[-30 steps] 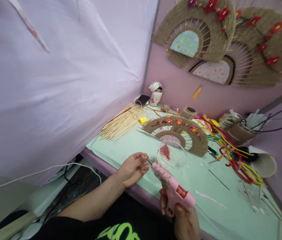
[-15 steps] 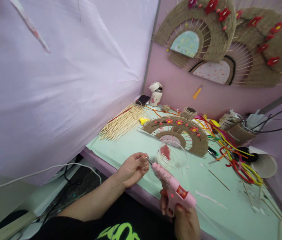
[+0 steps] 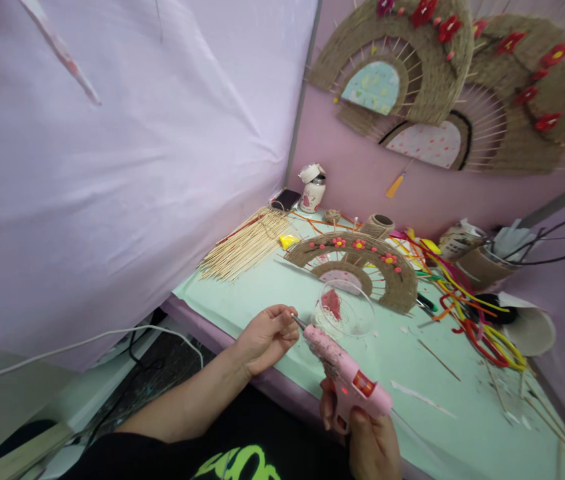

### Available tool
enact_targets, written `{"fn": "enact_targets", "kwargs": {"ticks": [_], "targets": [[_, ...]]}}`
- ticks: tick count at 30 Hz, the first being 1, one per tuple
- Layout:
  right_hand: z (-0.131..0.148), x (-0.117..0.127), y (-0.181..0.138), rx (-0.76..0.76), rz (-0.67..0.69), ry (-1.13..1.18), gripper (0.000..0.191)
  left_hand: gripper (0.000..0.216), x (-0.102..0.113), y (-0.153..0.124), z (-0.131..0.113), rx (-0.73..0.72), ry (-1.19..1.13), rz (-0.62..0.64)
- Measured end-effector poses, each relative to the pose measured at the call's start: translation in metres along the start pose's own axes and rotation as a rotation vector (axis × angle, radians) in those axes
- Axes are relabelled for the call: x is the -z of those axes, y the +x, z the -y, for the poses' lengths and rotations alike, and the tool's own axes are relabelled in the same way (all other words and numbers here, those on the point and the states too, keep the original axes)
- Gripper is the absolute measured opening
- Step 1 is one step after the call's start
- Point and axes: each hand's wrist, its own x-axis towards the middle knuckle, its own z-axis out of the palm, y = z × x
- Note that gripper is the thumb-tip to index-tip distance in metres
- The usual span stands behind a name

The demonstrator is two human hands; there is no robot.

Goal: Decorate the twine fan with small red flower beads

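At the near edge of the surface [image 3: 257, 293], your right hand [image 3: 375, 443] was wrapped around the handle of a pink glue gun [image 3: 342, 363], its metal nozzle aimed toward ten o'clock. At ten o'clock from the gun, your left hand [image 3: 268, 339] had its fingers curled, thumb and forefinger brought together right at the nozzle tip; whether something small lay between them was impossible to tell.

At twelve o'clock from the gun sat a clear dish [image 3: 357, 313], with a red piece [image 3: 331, 305] showing at its left side. Just beyond it, also at twelve, a brown fan [image 3: 398, 288] with small flowers leaned upright. A spread of thin sticks [image 3: 245, 250] lay at eleven o'clock, and a tangle of colourful pipe cleaners [image 3: 462, 297] lay at two. Around three o'clock, a loose stick [image 3: 439, 360] rested on the surface.
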Motion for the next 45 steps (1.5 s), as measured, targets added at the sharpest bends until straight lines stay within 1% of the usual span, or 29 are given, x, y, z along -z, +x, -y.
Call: {"fn": "enact_targets", "kwargs": {"ticks": [4,7,9,12,14,18,21,23,25,27,30,33,36,38,41,45], "targets": [[-0.003,0.003,0.001,0.01,0.008,-0.016,0.048,0.03,0.0,0.0,-0.001,-0.001,0.003,-0.003],[-0.007,0.007,0.002,0.035,0.068,-0.049,0.049,0.031,0.0,-0.001,-0.001,-0.002,0.006,-0.01],[-0.008,0.009,0.003,0.032,0.081,-0.057,0.05,0.032,-0.001,-0.001,-0.002,-0.004,0.006,-0.012],[-0.006,0.006,0.002,-0.001,0.028,-0.07,0.051,0.033,-0.002,-0.001,-0.002,-0.003,0.002,-0.021],[-0.003,0.003,0.001,-0.013,0.019,-0.076,0.053,0.034,-0.003,-0.001,-0.003,-0.005,-0.007,-0.04],[-0.002,0.001,-0.003,-0.042,-0.006,-0.018,0.054,0.036,-0.005,0.0,-0.007,0.005,-0.011,-0.052],[-0.001,0.007,-0.003,-0.027,-0.042,0.028,0.051,0.038,-0.008,0.003,-0.015,-0.016,0.006,-0.055],[0.003,0.017,0.0,-0.003,-0.07,0.063,0.047,0.039,-0.012,0.009,-0.024,-0.062,0.045,-0.059],[0.009,0.03,0.006,0.024,-0.128,0.107,0.042,0.039,-0.02,0.019,-0.037,-0.145,0.122,-0.053],[0.016,0.046,0.014,0.054,-0.233,0.143,0.038,0.038,-0.031,0.037,-0.052,-0.267,0.231,-0.048],[0.022,0.071,0.026,0.089,-0.433,0.189,0.037,0.038,-0.051,0.076,-0.077,-0.458,0.424,-0.076],[0.017,0.094,0.034,0.062,-0.553,0.217,0.046,0.038,-0.068,0.123,-0.096,-0.578,0.612,-0.078],[0.006,0.111,0.036,-0.005,-0.626,0.251,0.054,0.037,-0.078,0.164,-0.108,-0.572,0.837,-0.062],[0.0,0.117,0.036,-0.036,-0.669,0.282,0.058,0.038,-0.082,0.182,-0.112,-0.531,0.949,-0.054],[-0.002,0.119,0.036,-0.037,-0.666,0.299,0.057,0.04,-0.083,0.196,-0.115,-0.477,1.056,-0.03],[0.002,0.115,0.036,-0.032,-0.61,0.276,0.055,0.039,-0.082,0.2,-0.117,-0.429,1.083,0.031]]}}
